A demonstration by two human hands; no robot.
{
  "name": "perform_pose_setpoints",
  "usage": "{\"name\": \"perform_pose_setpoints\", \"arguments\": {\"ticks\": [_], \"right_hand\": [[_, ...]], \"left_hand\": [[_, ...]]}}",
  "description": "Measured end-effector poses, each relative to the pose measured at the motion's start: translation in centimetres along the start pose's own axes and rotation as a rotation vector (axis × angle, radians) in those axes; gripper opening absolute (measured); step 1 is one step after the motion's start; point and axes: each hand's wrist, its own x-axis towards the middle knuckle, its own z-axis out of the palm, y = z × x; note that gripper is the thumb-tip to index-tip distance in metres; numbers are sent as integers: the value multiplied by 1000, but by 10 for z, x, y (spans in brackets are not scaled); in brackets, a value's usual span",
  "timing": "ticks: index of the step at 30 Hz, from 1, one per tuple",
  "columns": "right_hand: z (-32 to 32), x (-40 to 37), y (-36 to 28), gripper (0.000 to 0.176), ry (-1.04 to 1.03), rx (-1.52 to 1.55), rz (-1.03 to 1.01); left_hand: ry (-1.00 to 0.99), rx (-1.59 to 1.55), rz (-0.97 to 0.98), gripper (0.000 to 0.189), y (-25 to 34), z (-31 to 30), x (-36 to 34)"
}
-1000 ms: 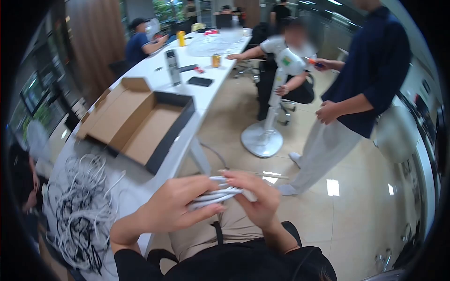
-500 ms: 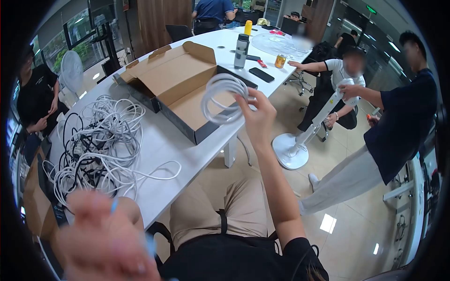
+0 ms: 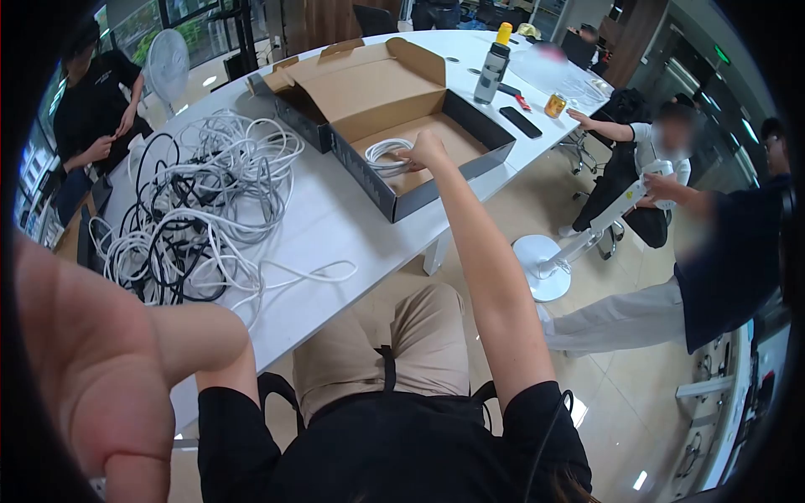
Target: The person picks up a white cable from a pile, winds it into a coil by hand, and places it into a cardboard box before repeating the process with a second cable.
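In the head view, my right hand [image 3: 429, 152] reaches into an opened cardboard box [image 3: 369, 184] with dark outer sides. Its fingers are closed on the edge of a coiled white cable [image 3: 387, 156], which is inside the box, low by the box floor. My left hand [image 3: 92, 360] is very close to the camera at the left side, large in view; its fingers cannot be made out. Left of the box, a tangled heap of white, grey and black cables [image 3: 210, 193] covers the table.
On the white table [image 3: 310, 260] stand a bottle [image 3: 492, 74], a phone [image 3: 521, 122] and a yellow can [image 3: 555, 105]. A person in black [image 3: 96, 109] is at the left. At the right, two people are beside a white stand [image 3: 542, 268] on the floor.
My right hand has lowered the coiled cable from above the box's near edge into the box. My left hand has come closer to the camera and further left. The head view has shifted.
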Motion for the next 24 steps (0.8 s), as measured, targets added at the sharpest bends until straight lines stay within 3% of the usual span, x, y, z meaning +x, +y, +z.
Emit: {"name": "perform_pose_setpoints", "arguments": {"ticks": [1,2,5,7,8,9,11,12,15,18,21,24], "right_hand": [[3,5,1,40,-26,-34,-37],[6,13,2,56,-50,-126,-50],[15,34,22,79,-151,-230,-364],[23,47,36,69,-248,-216,-365],[20,41,27,60,-205,-436,-341],[21,30,18,56,-214,-336,-325],[35,30,10,71,-87,-481,-291],[36,26,-1,81,-87,-501,-252],[44,40,3,87,-212,-514,-347],[34,22,-10,75,-98,-516,-399],[22,-29,-48,55,196,-395,-635],[17,-74,-86,46,235,-239,-730]], "left_hand": [[-1,15,11,17,-3,-3,2],[-1,33,16,17,-5,-6,2],[11,72,-5,17,-12,-15,2],[16,102,-14,17,-8,-23,0],[23,117,-20,16,-6,-25,-1],[44,135,-27,16,-3,-28,-5],[77,177,-14,16,6,-34,-10],[90,188,-15,16,10,-39,-12],[87,238,-47,16,8,-52,-12],[73,309,-65,15,10,-71,-10],[68,366,-60,15,13,-93,-8],[88,410,-35,15,12,-111,-4]]}}
